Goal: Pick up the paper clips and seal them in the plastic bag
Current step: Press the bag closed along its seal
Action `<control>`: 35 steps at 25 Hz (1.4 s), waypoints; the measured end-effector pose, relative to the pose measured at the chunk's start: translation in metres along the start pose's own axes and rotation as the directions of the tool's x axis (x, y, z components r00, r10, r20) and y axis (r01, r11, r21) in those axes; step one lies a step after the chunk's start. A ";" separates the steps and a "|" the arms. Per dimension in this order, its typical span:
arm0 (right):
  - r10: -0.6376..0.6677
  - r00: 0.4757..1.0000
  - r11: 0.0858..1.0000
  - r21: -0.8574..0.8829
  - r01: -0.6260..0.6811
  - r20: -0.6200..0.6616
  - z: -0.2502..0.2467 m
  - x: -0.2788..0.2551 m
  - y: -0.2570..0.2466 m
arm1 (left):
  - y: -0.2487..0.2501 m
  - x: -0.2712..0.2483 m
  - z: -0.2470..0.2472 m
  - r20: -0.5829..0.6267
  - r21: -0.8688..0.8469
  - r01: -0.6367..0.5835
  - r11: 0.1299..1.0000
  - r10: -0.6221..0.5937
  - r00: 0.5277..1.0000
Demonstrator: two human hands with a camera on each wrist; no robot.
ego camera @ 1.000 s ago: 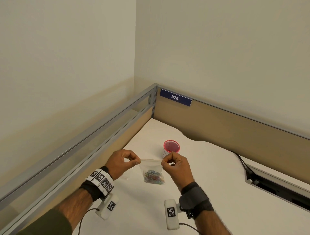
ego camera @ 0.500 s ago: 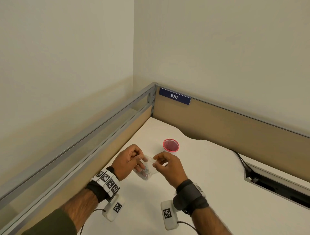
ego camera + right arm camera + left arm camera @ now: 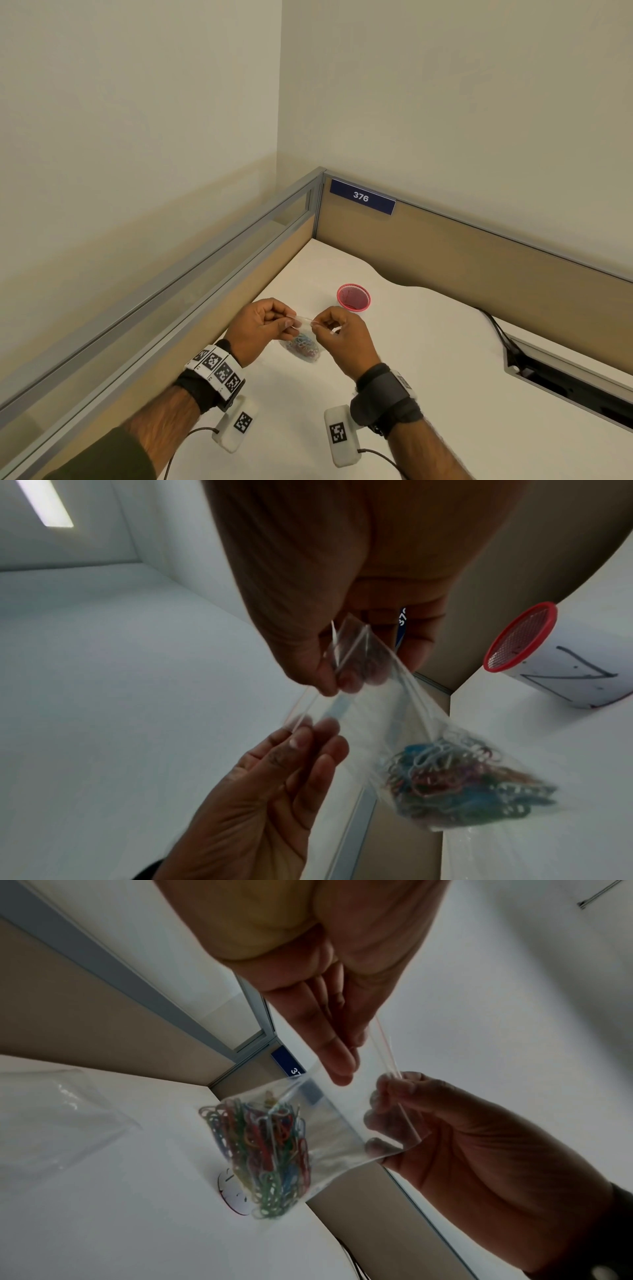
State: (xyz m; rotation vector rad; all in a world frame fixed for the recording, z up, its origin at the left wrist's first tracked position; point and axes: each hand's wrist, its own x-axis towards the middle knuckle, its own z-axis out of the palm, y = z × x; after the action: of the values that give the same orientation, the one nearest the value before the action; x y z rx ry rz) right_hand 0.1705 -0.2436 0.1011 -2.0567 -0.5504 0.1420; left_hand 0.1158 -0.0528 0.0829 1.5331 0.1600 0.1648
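Observation:
A small clear plastic bag [image 3: 301,337] hangs above the white desk [image 3: 428,377] between my two hands. Several coloured paper clips [image 3: 303,347] lie bunched in its bottom, and they show sharply in the left wrist view as paper clips [image 3: 267,1156]. My left hand [image 3: 289,320] pinches the left end of the bag's top strip. My right hand [image 3: 317,325] pinches the right end, a few centimetres away. In the right wrist view the right hand [image 3: 342,669] grips a folded corner of the bag [image 3: 377,710], and the left hand [image 3: 301,731] holds the strip. Whether the strip is pressed closed cannot be told.
A white cup with a red rim [image 3: 354,297] stands just beyond my hands. A second clear bag [image 3: 51,1118] lies flat on the desk to the left. Partition walls [image 3: 445,250] close the back and left sides. A cable and slot [image 3: 548,373] lie at the right.
One second ago the bag was stretched wide between my hands. They then drew together and the bag tipped. Now they hold its top close together with the bag hanging.

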 end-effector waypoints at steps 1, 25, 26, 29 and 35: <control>-0.003 1.000 1.000 -0.013 0.003 0.009 0.000 0.000 0.000 | 0.000 0.000 0.000 0.003 0.012 -0.001 1.000 0.001 1.000; -0.056 0.998 0.997 -0.047 0.056 -0.006 0.013 0.000 -0.023 | 0.010 -0.004 0.004 0.066 0.138 -0.061 0.989 0.052 0.996; -0.053 0.999 0.998 -0.044 0.053 -0.010 0.013 0.000 -0.023 | 0.010 -0.004 0.004 0.065 0.117 -0.057 0.991 0.049 0.997; -0.061 0.998 0.998 -0.034 0.061 -0.016 0.013 -0.001 -0.024 | 0.011 -0.004 0.003 0.048 0.113 -0.040 0.993 0.035 0.998; -0.020 0.999 0.992 -0.121 0.025 0.047 0.011 0.001 -0.021 | 0.013 -0.006 0.003 0.015 0.221 -0.067 0.973 0.065 0.998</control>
State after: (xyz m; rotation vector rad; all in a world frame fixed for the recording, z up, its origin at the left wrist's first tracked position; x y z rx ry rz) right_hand 0.1608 -0.2258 0.1132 -2.1694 -0.6236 0.1455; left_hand 0.1103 -0.0568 0.0956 1.7619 0.1242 0.1987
